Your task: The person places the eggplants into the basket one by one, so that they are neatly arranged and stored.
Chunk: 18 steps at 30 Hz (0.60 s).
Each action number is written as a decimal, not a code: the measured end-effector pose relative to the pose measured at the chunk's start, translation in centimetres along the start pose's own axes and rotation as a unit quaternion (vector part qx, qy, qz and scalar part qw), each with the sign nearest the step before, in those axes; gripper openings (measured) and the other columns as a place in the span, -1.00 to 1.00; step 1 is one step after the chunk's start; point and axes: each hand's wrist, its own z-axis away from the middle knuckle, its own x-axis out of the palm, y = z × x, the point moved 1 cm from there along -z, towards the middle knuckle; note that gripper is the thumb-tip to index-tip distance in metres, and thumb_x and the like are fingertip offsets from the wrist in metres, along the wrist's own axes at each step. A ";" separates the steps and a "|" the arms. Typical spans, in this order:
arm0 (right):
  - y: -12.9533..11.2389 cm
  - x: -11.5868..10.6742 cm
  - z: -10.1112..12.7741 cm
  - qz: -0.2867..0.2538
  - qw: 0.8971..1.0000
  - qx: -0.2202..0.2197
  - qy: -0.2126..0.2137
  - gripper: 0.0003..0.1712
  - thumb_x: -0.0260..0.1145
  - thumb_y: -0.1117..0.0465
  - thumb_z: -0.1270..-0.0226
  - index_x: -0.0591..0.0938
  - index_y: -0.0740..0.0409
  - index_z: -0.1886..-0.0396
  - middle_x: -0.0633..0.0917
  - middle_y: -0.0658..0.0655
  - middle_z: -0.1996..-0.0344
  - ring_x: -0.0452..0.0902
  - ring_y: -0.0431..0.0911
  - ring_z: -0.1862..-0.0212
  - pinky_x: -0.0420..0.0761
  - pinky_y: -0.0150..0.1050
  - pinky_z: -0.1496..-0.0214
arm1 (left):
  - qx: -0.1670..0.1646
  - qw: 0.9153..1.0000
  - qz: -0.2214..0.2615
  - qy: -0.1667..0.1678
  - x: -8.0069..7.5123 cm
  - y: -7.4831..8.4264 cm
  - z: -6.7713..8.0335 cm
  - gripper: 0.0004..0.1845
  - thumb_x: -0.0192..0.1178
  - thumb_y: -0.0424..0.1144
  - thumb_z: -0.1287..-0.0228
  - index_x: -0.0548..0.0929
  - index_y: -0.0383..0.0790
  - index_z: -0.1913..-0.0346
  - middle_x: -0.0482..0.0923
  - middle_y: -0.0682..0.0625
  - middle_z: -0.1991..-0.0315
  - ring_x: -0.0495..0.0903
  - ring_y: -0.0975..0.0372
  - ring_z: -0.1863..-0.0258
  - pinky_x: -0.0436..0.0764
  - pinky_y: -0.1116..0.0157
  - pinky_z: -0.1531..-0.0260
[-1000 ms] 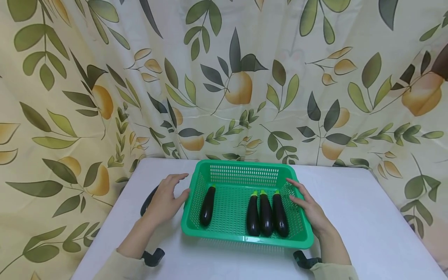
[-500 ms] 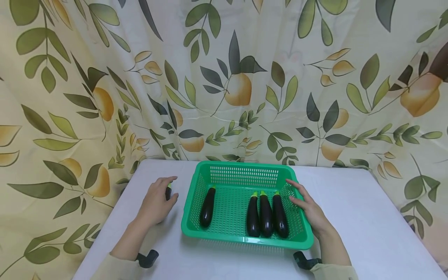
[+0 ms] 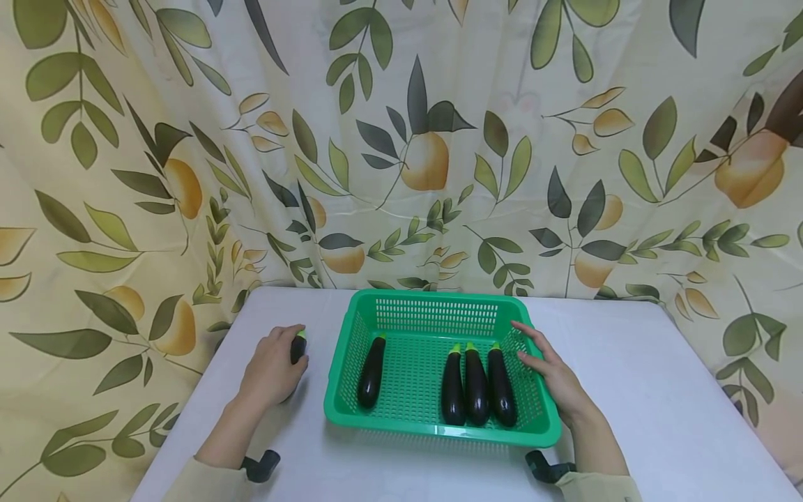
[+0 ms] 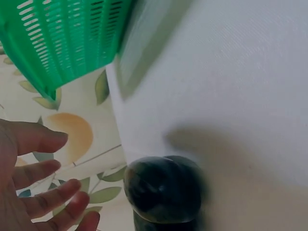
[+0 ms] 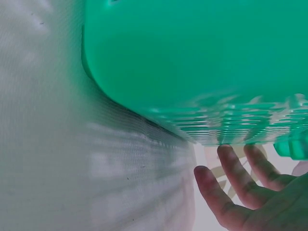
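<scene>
Both hands, the left hand [image 3: 271, 369] and the right hand [image 3: 557, 380], are bare, with no rings or gloves. Pale khaki sleeves [image 3: 213, 481] cover the forearms and end short of the wrists. A black strap mount [image 3: 261, 466] sits at the left cuff, and another black mount [image 3: 547, 467] sits at the right cuff.

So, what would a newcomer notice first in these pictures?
A green basket sits mid-table with four eggplants inside: one at its left, three side by side at its right. The right hand rests on the basket's right wall, and the left hand covers a fifth eggplant on the table.
</scene>
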 end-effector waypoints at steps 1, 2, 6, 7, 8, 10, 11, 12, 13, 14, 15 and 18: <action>0.0 0.0 0.0 0.000 1.000 0.000 0.000 -0.34 -0.06 0.04 -0.70 0.05 -0.31 -0.68 -0.06 0.29 -0.67 0.03 0.54 -0.56 0.48 0.49 -0.25 | -0.003 1.000 -0.005 -0.002 0.1 -0.1 0.0 -0.39 0.29 -0.23 -0.36 0.47 -0.26 -0.44 0.48 -0.34 -0.31 0.49 -0.26 -0.27 0.58 -0.25 -0.13; 0.0 0.0 0.0 0.000 1.000 0.001 0.000 -0.34 -0.06 0.04 -0.70 0.05 -0.31 -0.68 -0.06 0.29 -0.67 0.03 0.54 -0.56 0.48 0.49 -0.25 | -0.005 1.000 -0.010 -0.003 0.1 -0.3 0.0 -0.39 0.29 -0.23 -0.36 0.47 -0.27 -0.44 0.49 -0.35 -0.30 0.50 -0.27 -0.25 0.58 -0.25 -0.11; 0.0 0.0 0.0 -0.001 1.000 0.002 -0.001 -0.34 -0.06 0.04 -0.70 0.05 -0.31 -0.68 -0.06 0.29 -0.67 0.03 0.54 -0.56 0.48 0.49 -0.25 | -0.014 1.000 -0.024 -0.009 0.4 -0.6 -0.1 -0.39 0.30 -0.22 -0.36 0.47 -0.30 -0.43 0.50 -0.37 -0.27 0.53 -0.27 -0.20 0.61 -0.23 -0.05; 0.0 0.0 0.0 -0.001 1.000 0.002 0.000 -0.34 -0.06 0.04 -0.70 0.05 -0.31 -0.68 -0.06 0.29 -0.67 0.02 0.54 -0.56 0.48 0.49 -0.24 | -0.017 0.999 -0.027 -0.011 0.4 -0.7 -0.1 -0.39 0.31 -0.21 -0.36 0.47 -0.31 -0.43 0.51 -0.37 -0.26 0.54 -0.26 -0.18 0.62 -0.23 -0.03; 0.0 0.0 0.0 -0.001 1.000 0.002 0.000 -0.34 -0.06 0.04 -0.70 0.05 -0.31 -0.68 -0.06 0.29 -0.67 0.02 0.54 -0.56 0.48 0.49 -0.24 | -0.020 0.999 -0.031 -0.012 0.5 -0.8 -0.1 -0.38 0.31 -0.21 -0.35 0.48 -0.31 -0.42 0.52 -0.37 -0.25 0.55 -0.26 -0.17 0.62 -0.22 -0.01; 0.0 0.0 0.1 -0.002 1.000 0.002 0.000 -0.34 -0.06 0.04 -0.70 0.05 -0.32 -0.68 -0.06 0.29 -0.67 0.03 0.54 -0.56 0.49 0.49 -0.24 | -0.024 0.999 -0.038 -0.017 0.6 -0.9 -0.1 -0.39 0.32 -0.20 -0.35 0.48 -0.33 -0.41 0.52 -0.38 -0.23 0.56 -0.26 -0.14 0.64 -0.21 0.04; 0.0 0.0 0.1 -0.002 1.000 0.002 -0.001 -0.34 -0.06 0.04 -0.70 0.04 -0.32 -0.68 -0.06 0.30 -0.67 0.03 0.54 -0.56 0.49 0.48 -0.24 | -0.026 0.999 -0.041 -0.019 0.7 -0.9 -0.1 -0.39 0.33 -0.20 -0.34 0.49 -0.33 -0.40 0.53 -0.38 -0.22 0.57 -0.25 -0.12 0.65 -0.21 0.06; 0.0 0.0 0.1 -0.002 1.000 0.002 0.000 -0.34 -0.06 0.04 -0.70 0.04 -0.32 -0.68 -0.06 0.30 -0.67 0.03 0.54 -0.56 0.49 0.48 -0.24 | -0.028 0.998 -0.044 -0.021 0.8 -1.0 -0.1 -0.39 0.34 -0.20 -0.34 0.49 -0.34 -0.39 0.53 -0.39 -0.21 0.57 -0.25 -0.11 0.65 -0.21 0.08; 0.0 0.0 0.1 -0.002 1.000 0.001 -0.001 -0.34 -0.06 0.04 -0.70 0.04 -0.32 -0.68 -0.06 0.30 -0.67 0.03 0.54 -0.56 0.49 0.48 -0.24 | -0.029 0.998 -0.047 -0.022 0.9 -1.1 -0.1 -0.39 0.34 -0.20 -0.33 0.50 -0.34 -0.39 0.54 -0.38 -0.21 0.58 -0.25 -0.10 0.66 -0.20 0.09; 0.0 0.0 0.1 -0.003 1.000 0.001 -0.001 -0.34 -0.06 0.04 -0.70 0.05 -0.31 -0.68 -0.05 0.30 -0.67 0.04 0.54 -0.56 0.49 0.48 -0.24 | -0.030 0.998 -0.050 -0.023 0.9 -1.1 -0.2 -0.40 0.34 -0.19 -0.33 0.51 -0.34 -0.38 0.54 -0.38 -0.20 0.58 -0.24 -0.09 0.66 -0.20 0.11; 0.0 0.0 0.0 -0.003 1.000 0.000 0.000 -0.34 -0.06 0.04 -0.70 0.05 -0.31 -0.68 -0.05 0.30 -0.67 0.04 0.53 -0.56 0.49 0.48 -0.24 | -0.030 0.998 -0.052 -0.024 1.0 -1.2 -0.2 -0.40 0.35 -0.19 -0.33 0.51 -0.35 -0.37 0.54 -0.39 -0.19 0.59 -0.24 -0.08 0.67 -0.19 0.13; 0.0 0.0 0.0 -0.004 1.000 0.000 0.001 -0.34 -0.06 0.04 -0.70 0.05 -0.31 -0.68 -0.04 0.29 -0.67 0.05 0.53 -0.56 0.49 0.48 -0.25 | -0.032 0.997 -0.059 -0.024 1.2 -1.3 -0.2 -0.41 0.35 -0.19 -0.32 0.53 -0.35 -0.36 0.55 -0.38 -0.16 0.60 -0.22 -0.05 0.68 -0.17 0.17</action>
